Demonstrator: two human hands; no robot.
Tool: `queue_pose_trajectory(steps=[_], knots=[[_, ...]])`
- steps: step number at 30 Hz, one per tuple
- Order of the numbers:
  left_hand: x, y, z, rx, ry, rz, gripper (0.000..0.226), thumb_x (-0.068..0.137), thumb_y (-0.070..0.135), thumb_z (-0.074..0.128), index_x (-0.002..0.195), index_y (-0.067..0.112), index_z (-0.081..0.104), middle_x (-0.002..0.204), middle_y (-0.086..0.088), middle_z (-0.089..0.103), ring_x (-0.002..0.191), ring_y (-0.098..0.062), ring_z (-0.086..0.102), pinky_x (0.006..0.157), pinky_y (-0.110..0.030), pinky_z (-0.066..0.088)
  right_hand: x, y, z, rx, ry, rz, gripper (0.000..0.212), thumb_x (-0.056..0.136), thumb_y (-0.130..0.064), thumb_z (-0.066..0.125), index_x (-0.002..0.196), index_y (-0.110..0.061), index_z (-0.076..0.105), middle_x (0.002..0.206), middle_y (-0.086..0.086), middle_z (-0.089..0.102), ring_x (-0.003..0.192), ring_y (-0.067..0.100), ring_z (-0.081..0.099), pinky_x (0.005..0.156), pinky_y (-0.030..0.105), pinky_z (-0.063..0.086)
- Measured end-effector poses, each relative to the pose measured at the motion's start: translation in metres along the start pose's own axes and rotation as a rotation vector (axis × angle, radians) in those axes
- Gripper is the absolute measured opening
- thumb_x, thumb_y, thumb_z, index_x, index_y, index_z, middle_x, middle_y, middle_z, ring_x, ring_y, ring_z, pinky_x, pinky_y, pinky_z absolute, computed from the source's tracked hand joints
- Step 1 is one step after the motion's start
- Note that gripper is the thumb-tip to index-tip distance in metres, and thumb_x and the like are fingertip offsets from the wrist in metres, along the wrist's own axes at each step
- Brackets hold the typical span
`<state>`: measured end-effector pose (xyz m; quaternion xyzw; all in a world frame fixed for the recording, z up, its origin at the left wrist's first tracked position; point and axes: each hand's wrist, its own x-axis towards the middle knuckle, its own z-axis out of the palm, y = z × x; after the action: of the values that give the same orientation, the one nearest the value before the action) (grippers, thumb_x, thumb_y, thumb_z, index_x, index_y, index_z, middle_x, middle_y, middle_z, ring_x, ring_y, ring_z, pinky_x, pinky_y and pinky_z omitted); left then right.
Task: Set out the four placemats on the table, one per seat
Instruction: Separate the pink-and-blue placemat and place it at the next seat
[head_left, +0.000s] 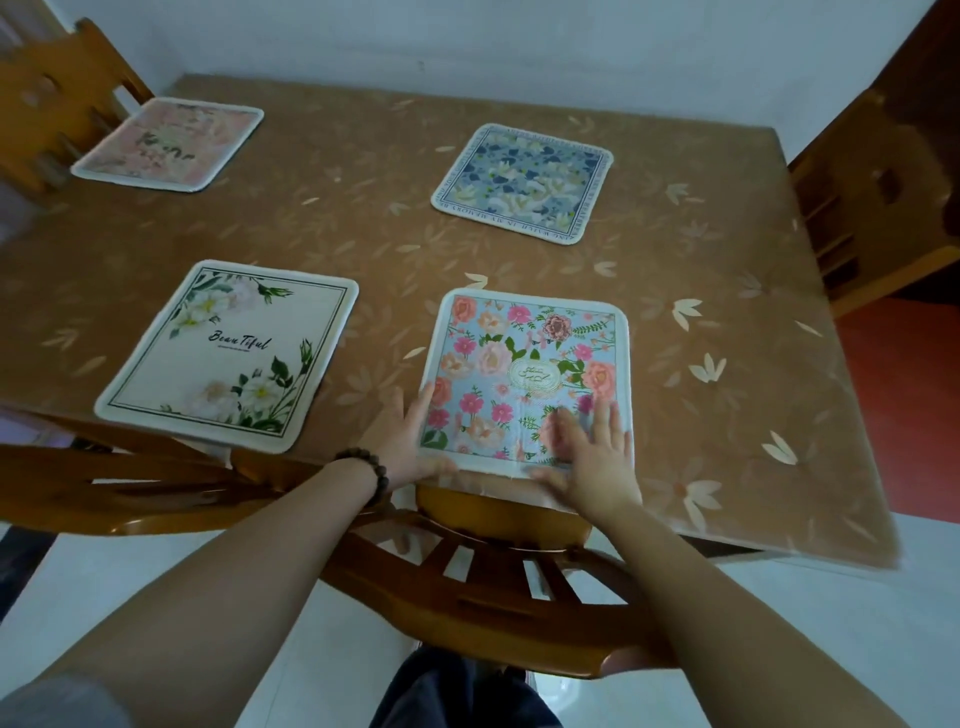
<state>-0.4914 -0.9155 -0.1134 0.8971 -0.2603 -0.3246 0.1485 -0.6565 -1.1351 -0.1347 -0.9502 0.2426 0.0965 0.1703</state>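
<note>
Both hands flat, fingers (608, 426) spread, gripping nothing: left hand (410, 441) is pressing the blue floral mat's (524, 374) near-left corner, right hand (592, 462) blurred on its near-right edge. Mat is lying at the bench's (727, 364) near edge above a chair (493, 587). White mat (228, 353) is overhanging that edge, left. Pink mat (171, 143) and navy mat (524, 182) are sitting far side, open cloth between.

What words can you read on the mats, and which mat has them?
"Beau Tiful": white flower mat; the tiny line beneath is too small to read.
"IN MY MEMORY": part of the border on the blue mat; the rest is unreadable.
Pink mat: dark script, too blurred.
Colourful rose mat: gold emblem, unreadable.
</note>
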Motion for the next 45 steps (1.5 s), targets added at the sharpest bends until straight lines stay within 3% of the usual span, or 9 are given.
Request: queue_pose_trajectory(steps=[3, 9, 16, 22, 25, 28, 34, 41, 45], knots=[[0.006, 0.011, 0.014, 0.11, 0.018, -0.045, 0.139, 0.039, 0.088, 0.061, 0.133, 0.048, -0.033, 0.153, -0.017, -0.02, 0.142, -0.038, -0.003, 0.114, -0.054, 0.014, 0.009, 0.012, -0.008, 0.141, -0.01, 0.155, 0.107, 0.068, -0.081, 0.044, 0.15, -0.029, -0.002, 0.155, 0.018, -0.02, 0.141, 0.037, -0.02, 0.114, 0.05, -0.005], [0.019, 0.011, 0.043, 0.123, 0.145, -0.052, 0.139, 0.046, 0.08, 0.069, 0.126, 0.049, -0.041, 0.154, -0.021, -0.016, 0.142, -0.037, -0.01, 0.114, -0.049, 0.009, 0.009, 0.011, 0.001, 0.193, 0.005, 0.254, 0.105, 0.074, -0.075, 0.05, 0.151, -0.022, 0.001, 0.156, 0.02, -0.015, 0.143, 0.035, -0.014, 0.118, 0.046, -0.001], [0.033, 0.001, 0.03, 0.018, 0.256, 0.01, 0.123, 0.059, 0.059, 0.079, 0.149, 0.031, 0.0, 0.154, -0.01, 0.015, 0.139, -0.029, 0.022, 0.108, -0.049, 0.033, 0.004, -0.011, 0.004, 0.275, 0.067, 0.339, 0.096, 0.079, -0.066, 0.055, 0.151, -0.02, 0.011, 0.158, 0.016, -0.01, 0.145, 0.031, -0.009, 0.118, 0.042, 0.006], [0.069, -0.011, -0.005, 0.085, 0.243, 0.092, 0.098, 0.076, 0.037, 0.076, 0.149, 0.021, 0.013, 0.155, -0.005, 0.016, 0.138, -0.026, 0.025, 0.11, -0.044, 0.032, -0.01, -0.054, 0.02, 0.4, 0.008, 0.41, 0.089, 0.081, -0.055, 0.062, 0.148, -0.021, 0.014, 0.155, 0.02, -0.019, 0.142, 0.035, -0.017, 0.116, 0.045, 0.004], [0.089, -0.012, -0.023, 0.094, 0.272, 0.036, 0.084, 0.084, 0.029, 0.068, 0.149, 0.019, 0.016, 0.155, -0.008, 0.019, 0.137, -0.03, 0.028, 0.109, -0.044, 0.032, -0.012, -0.077, 0.028, 0.512, -0.038, 0.399, 0.091, 0.082, -0.05, 0.064, 0.15, -0.026, 0.01, 0.154, 0.015, -0.024, 0.142, 0.032, -0.02, 0.115, 0.047, 0.007], [0.096, -0.004, -0.029, 0.179, 0.334, -0.02, 0.076, 0.089, 0.024, 0.063, 0.149, 0.02, 0.016, 0.154, -0.011, 0.02, 0.133, -0.032, 0.034, 0.104, -0.043, 0.037, -0.006, -0.084, 0.026, 0.567, -0.011, 0.404, 0.082, 0.083, -0.047, 0.064, 0.147, -0.026, 0.018, 0.156, 0.011, -0.016, 0.144, 0.03, -0.012, 0.115, 0.045, 0.013], [0.074, 0.012, -0.015, 0.167, 0.426, -0.006, 0.07, 0.09, 0.021, 0.055, 0.148, 0.02, 0.015, 0.151, -0.02, 0.019, 0.138, -0.036, 0.019, 0.109, -0.05, 0.029, 0.03, -0.034, -0.005, 0.475, 0.078, 0.364, 0.072, 0.086, -0.044, 0.06, 0.146, -0.023, 0.026, 0.158, 0.007, -0.008, 0.144, 0.033, 0.002, 0.113, 0.051, 0.021], [0.038, 0.043, 0.028, 0.088, 0.342, -0.089, 0.08, 0.09, 0.045, 0.048, 0.15, 0.021, -0.001, 0.156, -0.018, 0.009, 0.144, -0.033, 0.004, 0.117, -0.046, 0.009, 0.098, 0.045, -0.039, 0.188, 0.043, 0.234, 0.069, 0.09, -0.047, 0.051, 0.148, -0.029, 0.019, 0.158, 0.009, -0.01, 0.145, 0.029, -0.007, 0.116, 0.051, 0.011], [0.029, 0.056, 0.049, 0.093, 0.331, -0.12, 0.086, 0.087, 0.055, 0.048, 0.149, 0.02, 0.001, 0.156, -0.018, 0.009, 0.144, -0.031, 0.005, 0.117, -0.045, 0.008, 0.126, 0.067, -0.048, 0.128, 0.001, 0.236, 0.071, 0.088, -0.053, 0.051, 0.147, -0.032, 0.018, 0.159, 0.01, -0.003, 0.145, 0.032, -0.006, 0.115, 0.048, 0.005]])
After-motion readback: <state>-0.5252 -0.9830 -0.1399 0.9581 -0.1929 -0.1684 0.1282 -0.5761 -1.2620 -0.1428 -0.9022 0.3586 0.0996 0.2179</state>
